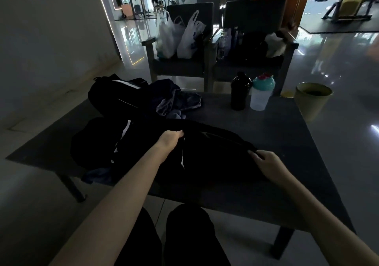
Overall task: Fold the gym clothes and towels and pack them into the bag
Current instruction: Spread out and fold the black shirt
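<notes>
— Left hand (171,138)?
— Curled into a fist on the upper edge of a black garment (215,159), fabric bunched inside the fingers.
— Right hand (266,162)?
— Pinching the same edge further along, thumb on top, fingertips tucked under the cloth. Well apart from the left, with the edge pulled into a line between the two.
— Below the hands?
— The rest of that garment, spread over a dark table (276,126) and reaching toward the near rim. Thin white stripe just beside the left forearm.
— Left of the left hand?
— A second black piece (96,142) with white stripes, rumpled, touching or overlapping the held garment; too dark to tell which. Under it, at the near left edge, a bit of blue cloth (98,175) hanging over.
— Beyond the left hand?
— Black gym bag (114,95) at the far left of the table, pale trim along its top. Open or zipped: cannot tell. Just beside it, straight ahead of the left knuckles, a crumpled blue-grey garment (178,101), unfolded.
— Beyond the right hand?
— Black shaker bottle (240,91) and a clear shaker (262,94) with a teal lid, upright, side by side, near the far edge.
— Off the table?
— Yellow-green bin (311,99) on the floor, past the right hand. Further back, two dark armchairs (254,13); white plastic bags (178,36) on the left seat.
</notes>
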### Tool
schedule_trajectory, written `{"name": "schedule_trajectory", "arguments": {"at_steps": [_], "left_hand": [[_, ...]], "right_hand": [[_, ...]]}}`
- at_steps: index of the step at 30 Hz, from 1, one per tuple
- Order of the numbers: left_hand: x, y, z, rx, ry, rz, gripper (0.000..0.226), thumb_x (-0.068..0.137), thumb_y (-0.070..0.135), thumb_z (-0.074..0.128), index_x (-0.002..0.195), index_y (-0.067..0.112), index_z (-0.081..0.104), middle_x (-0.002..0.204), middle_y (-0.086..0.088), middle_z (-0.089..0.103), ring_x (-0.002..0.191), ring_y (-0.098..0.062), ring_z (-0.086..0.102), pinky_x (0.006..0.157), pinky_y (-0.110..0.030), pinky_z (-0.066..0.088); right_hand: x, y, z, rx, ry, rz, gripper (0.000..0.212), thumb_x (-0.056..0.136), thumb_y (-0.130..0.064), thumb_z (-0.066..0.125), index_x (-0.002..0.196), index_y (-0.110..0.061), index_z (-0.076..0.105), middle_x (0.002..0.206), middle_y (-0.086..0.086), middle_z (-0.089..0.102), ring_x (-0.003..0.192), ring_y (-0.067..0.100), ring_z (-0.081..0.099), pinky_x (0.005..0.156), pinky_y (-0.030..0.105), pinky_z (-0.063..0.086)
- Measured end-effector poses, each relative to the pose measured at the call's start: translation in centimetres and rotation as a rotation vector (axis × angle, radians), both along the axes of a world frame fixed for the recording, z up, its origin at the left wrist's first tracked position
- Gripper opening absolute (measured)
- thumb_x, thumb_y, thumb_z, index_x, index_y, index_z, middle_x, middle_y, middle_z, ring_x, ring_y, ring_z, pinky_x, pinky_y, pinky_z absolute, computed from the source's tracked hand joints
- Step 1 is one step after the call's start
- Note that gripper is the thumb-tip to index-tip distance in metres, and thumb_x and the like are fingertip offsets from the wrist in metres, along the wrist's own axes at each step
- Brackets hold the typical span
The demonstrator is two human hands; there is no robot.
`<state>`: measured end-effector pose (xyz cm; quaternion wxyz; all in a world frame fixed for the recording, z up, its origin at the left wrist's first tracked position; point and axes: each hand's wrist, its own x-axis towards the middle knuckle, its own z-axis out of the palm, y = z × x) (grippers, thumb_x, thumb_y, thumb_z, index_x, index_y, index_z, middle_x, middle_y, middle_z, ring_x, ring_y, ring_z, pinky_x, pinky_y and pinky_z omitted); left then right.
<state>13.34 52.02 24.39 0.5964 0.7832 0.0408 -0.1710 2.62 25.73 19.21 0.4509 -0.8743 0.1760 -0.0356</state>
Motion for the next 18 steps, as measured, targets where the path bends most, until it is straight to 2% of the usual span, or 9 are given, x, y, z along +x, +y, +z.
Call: {"name": "schedule_trajectory", "arguments": {"at_steps": [2,5,8,9,11,12,14,16,18], "left_hand": [[0.0,-0.4,0.0,-0.043,-0.042,0.004,0.037,0.098,0.028,0.051,0.132,0.014,0.055,0.128,-0.003,0.057,0.117,-0.021,0.053,0.104,-0.032,0.039],[0.4,-0.7,0.4,0.02,-0.077,0.065,0.025,0.096,0.029,0.054,0.115,0.016,0.064,0.111,0.002,0.064,0.1,-0.015,0.058,0.086,-0.025,0.042],[0.7,-0.4,1.0,0.331,-0.112,0.047,0.027,0.095,0.026,0.052,0.075,0.01,0.06,0.077,-0.003,0.057,0.069,-0.017,0.053,0.062,-0.026,0.04],[0.7,-0.3,0.8,0.46,-0.155,0.012,0.026,0.095,0.023,0.049,0.073,0.011,0.058,0.076,-0.004,0.056,0.066,-0.017,0.051,0.059,-0.027,0.039],[-0.3,-0.7,0.7,0.591,-0.278,-0.102,0.016,0.093,0.018,0.05,0.1,0.013,0.063,0.097,-0.004,0.062,0.084,-0.018,0.058,0.073,-0.028,0.046],[-1.0,-1.3,0.6,0.556,-0.359,-0.195,0.026,0.092,0.017,0.054,0.117,0.015,0.06,0.111,-0.002,0.062,0.1,-0.018,0.059,0.085,-0.028,0.047],[-2.8,-3.0,0.9,0.352,-0.453,-0.429,0.044,0.089,0.02,0.064,0.132,0.016,0.052,0.127,0.001,0.057,0.118,-0.012,0.052,0.098,-0.021,0.04],[-4.8,-5.0,1.4,0.257,-0.419,-0.636,0.059,0.084,0.032,0.07,0.137,0.022,0.047,0.131,0.007,0.053,0.121,-0.005,0.049,0.102,-0.021,0.039],[-5.9,-6.5,1.3,0.257,-0.39,-0.724,0.067,0.077,0.035,0.076,0.136,0.025,0.046,0.124,0.009,0.057,0.113,-0.003,0.054,0.097,-0.02,0.044]], "right_hand": [[-0.8,-0.9,2.7,0.087,0.019,0.113,0.03,0.089,-0.033,0.063,0.07,-0.01,0.061,0.054,-0.003,0.057,0.046,0.009,0.054,0.044,0.022,0.039],[-1.8,-2.0,5.7,0.126,0.155,0.355,0.016,0.082,-0.023,0.072,0.092,-0.016,0.063,0.078,0.001,0.068,0.064,0.011,0.067,0.054,0.02,0.048],[-2.1,-2.8,7.1,0.023,0.161,0.404,0.031,0.075,-0.005,0.075,0.098,-0.018,0.059,0.089,0.005,0.065,0.073,0.009,0.065,0.062,0.018,0.05],[-2.1,-2.9,7.3,-0.006,0.145,0.401,0.034,0.075,0.0,0.073,0.099,-0.017,0.058,0.09,0.007,0.064,0.073,0.01,0.063,0.061,0.019,0.05],[-2.0,-2.7,7.7,-0.024,0.114,0.39,0.032,0.077,0.004,0.065,0.101,-0.014,0.057,0.089,0.008,0.062,0.073,0.012,0.061,0.059,0.019,0.049],[-1.9,-2.4,7.9,-0.005,0.097,0.387,0.026,0.08,0.003,0.063,0.1,-0.013,0.059,0.086,0.007,0.063,0.073,0.013,0.061,0.059,0.02,0.048],[-1.5,-1.6,8.2,0.062,0.066,0.381,0.008,0.087,-0.004,0.06,0.089,-0.011,0.062,0.077,0.005,0.062,0.067,0.013,0.059,0.057,0.021,0.045],[-1.1,-0.7,8.7,0.149,0.071,0.33,0.012,0.092,-0.012,0.057,0.085,-0.009,0.066,0.071,0.005,0.06,0.062,0.014,0.056,0.054,0.022,0.043],[-0.6,-0.1,9.2,0.2,0.083,0.255,0.02,0.094,-0.017,0.055,0.092,-0.003,0.069,0.075,0.01,0.063,0.065,0.018,0.057,0.055,0.023,0.043]]}}
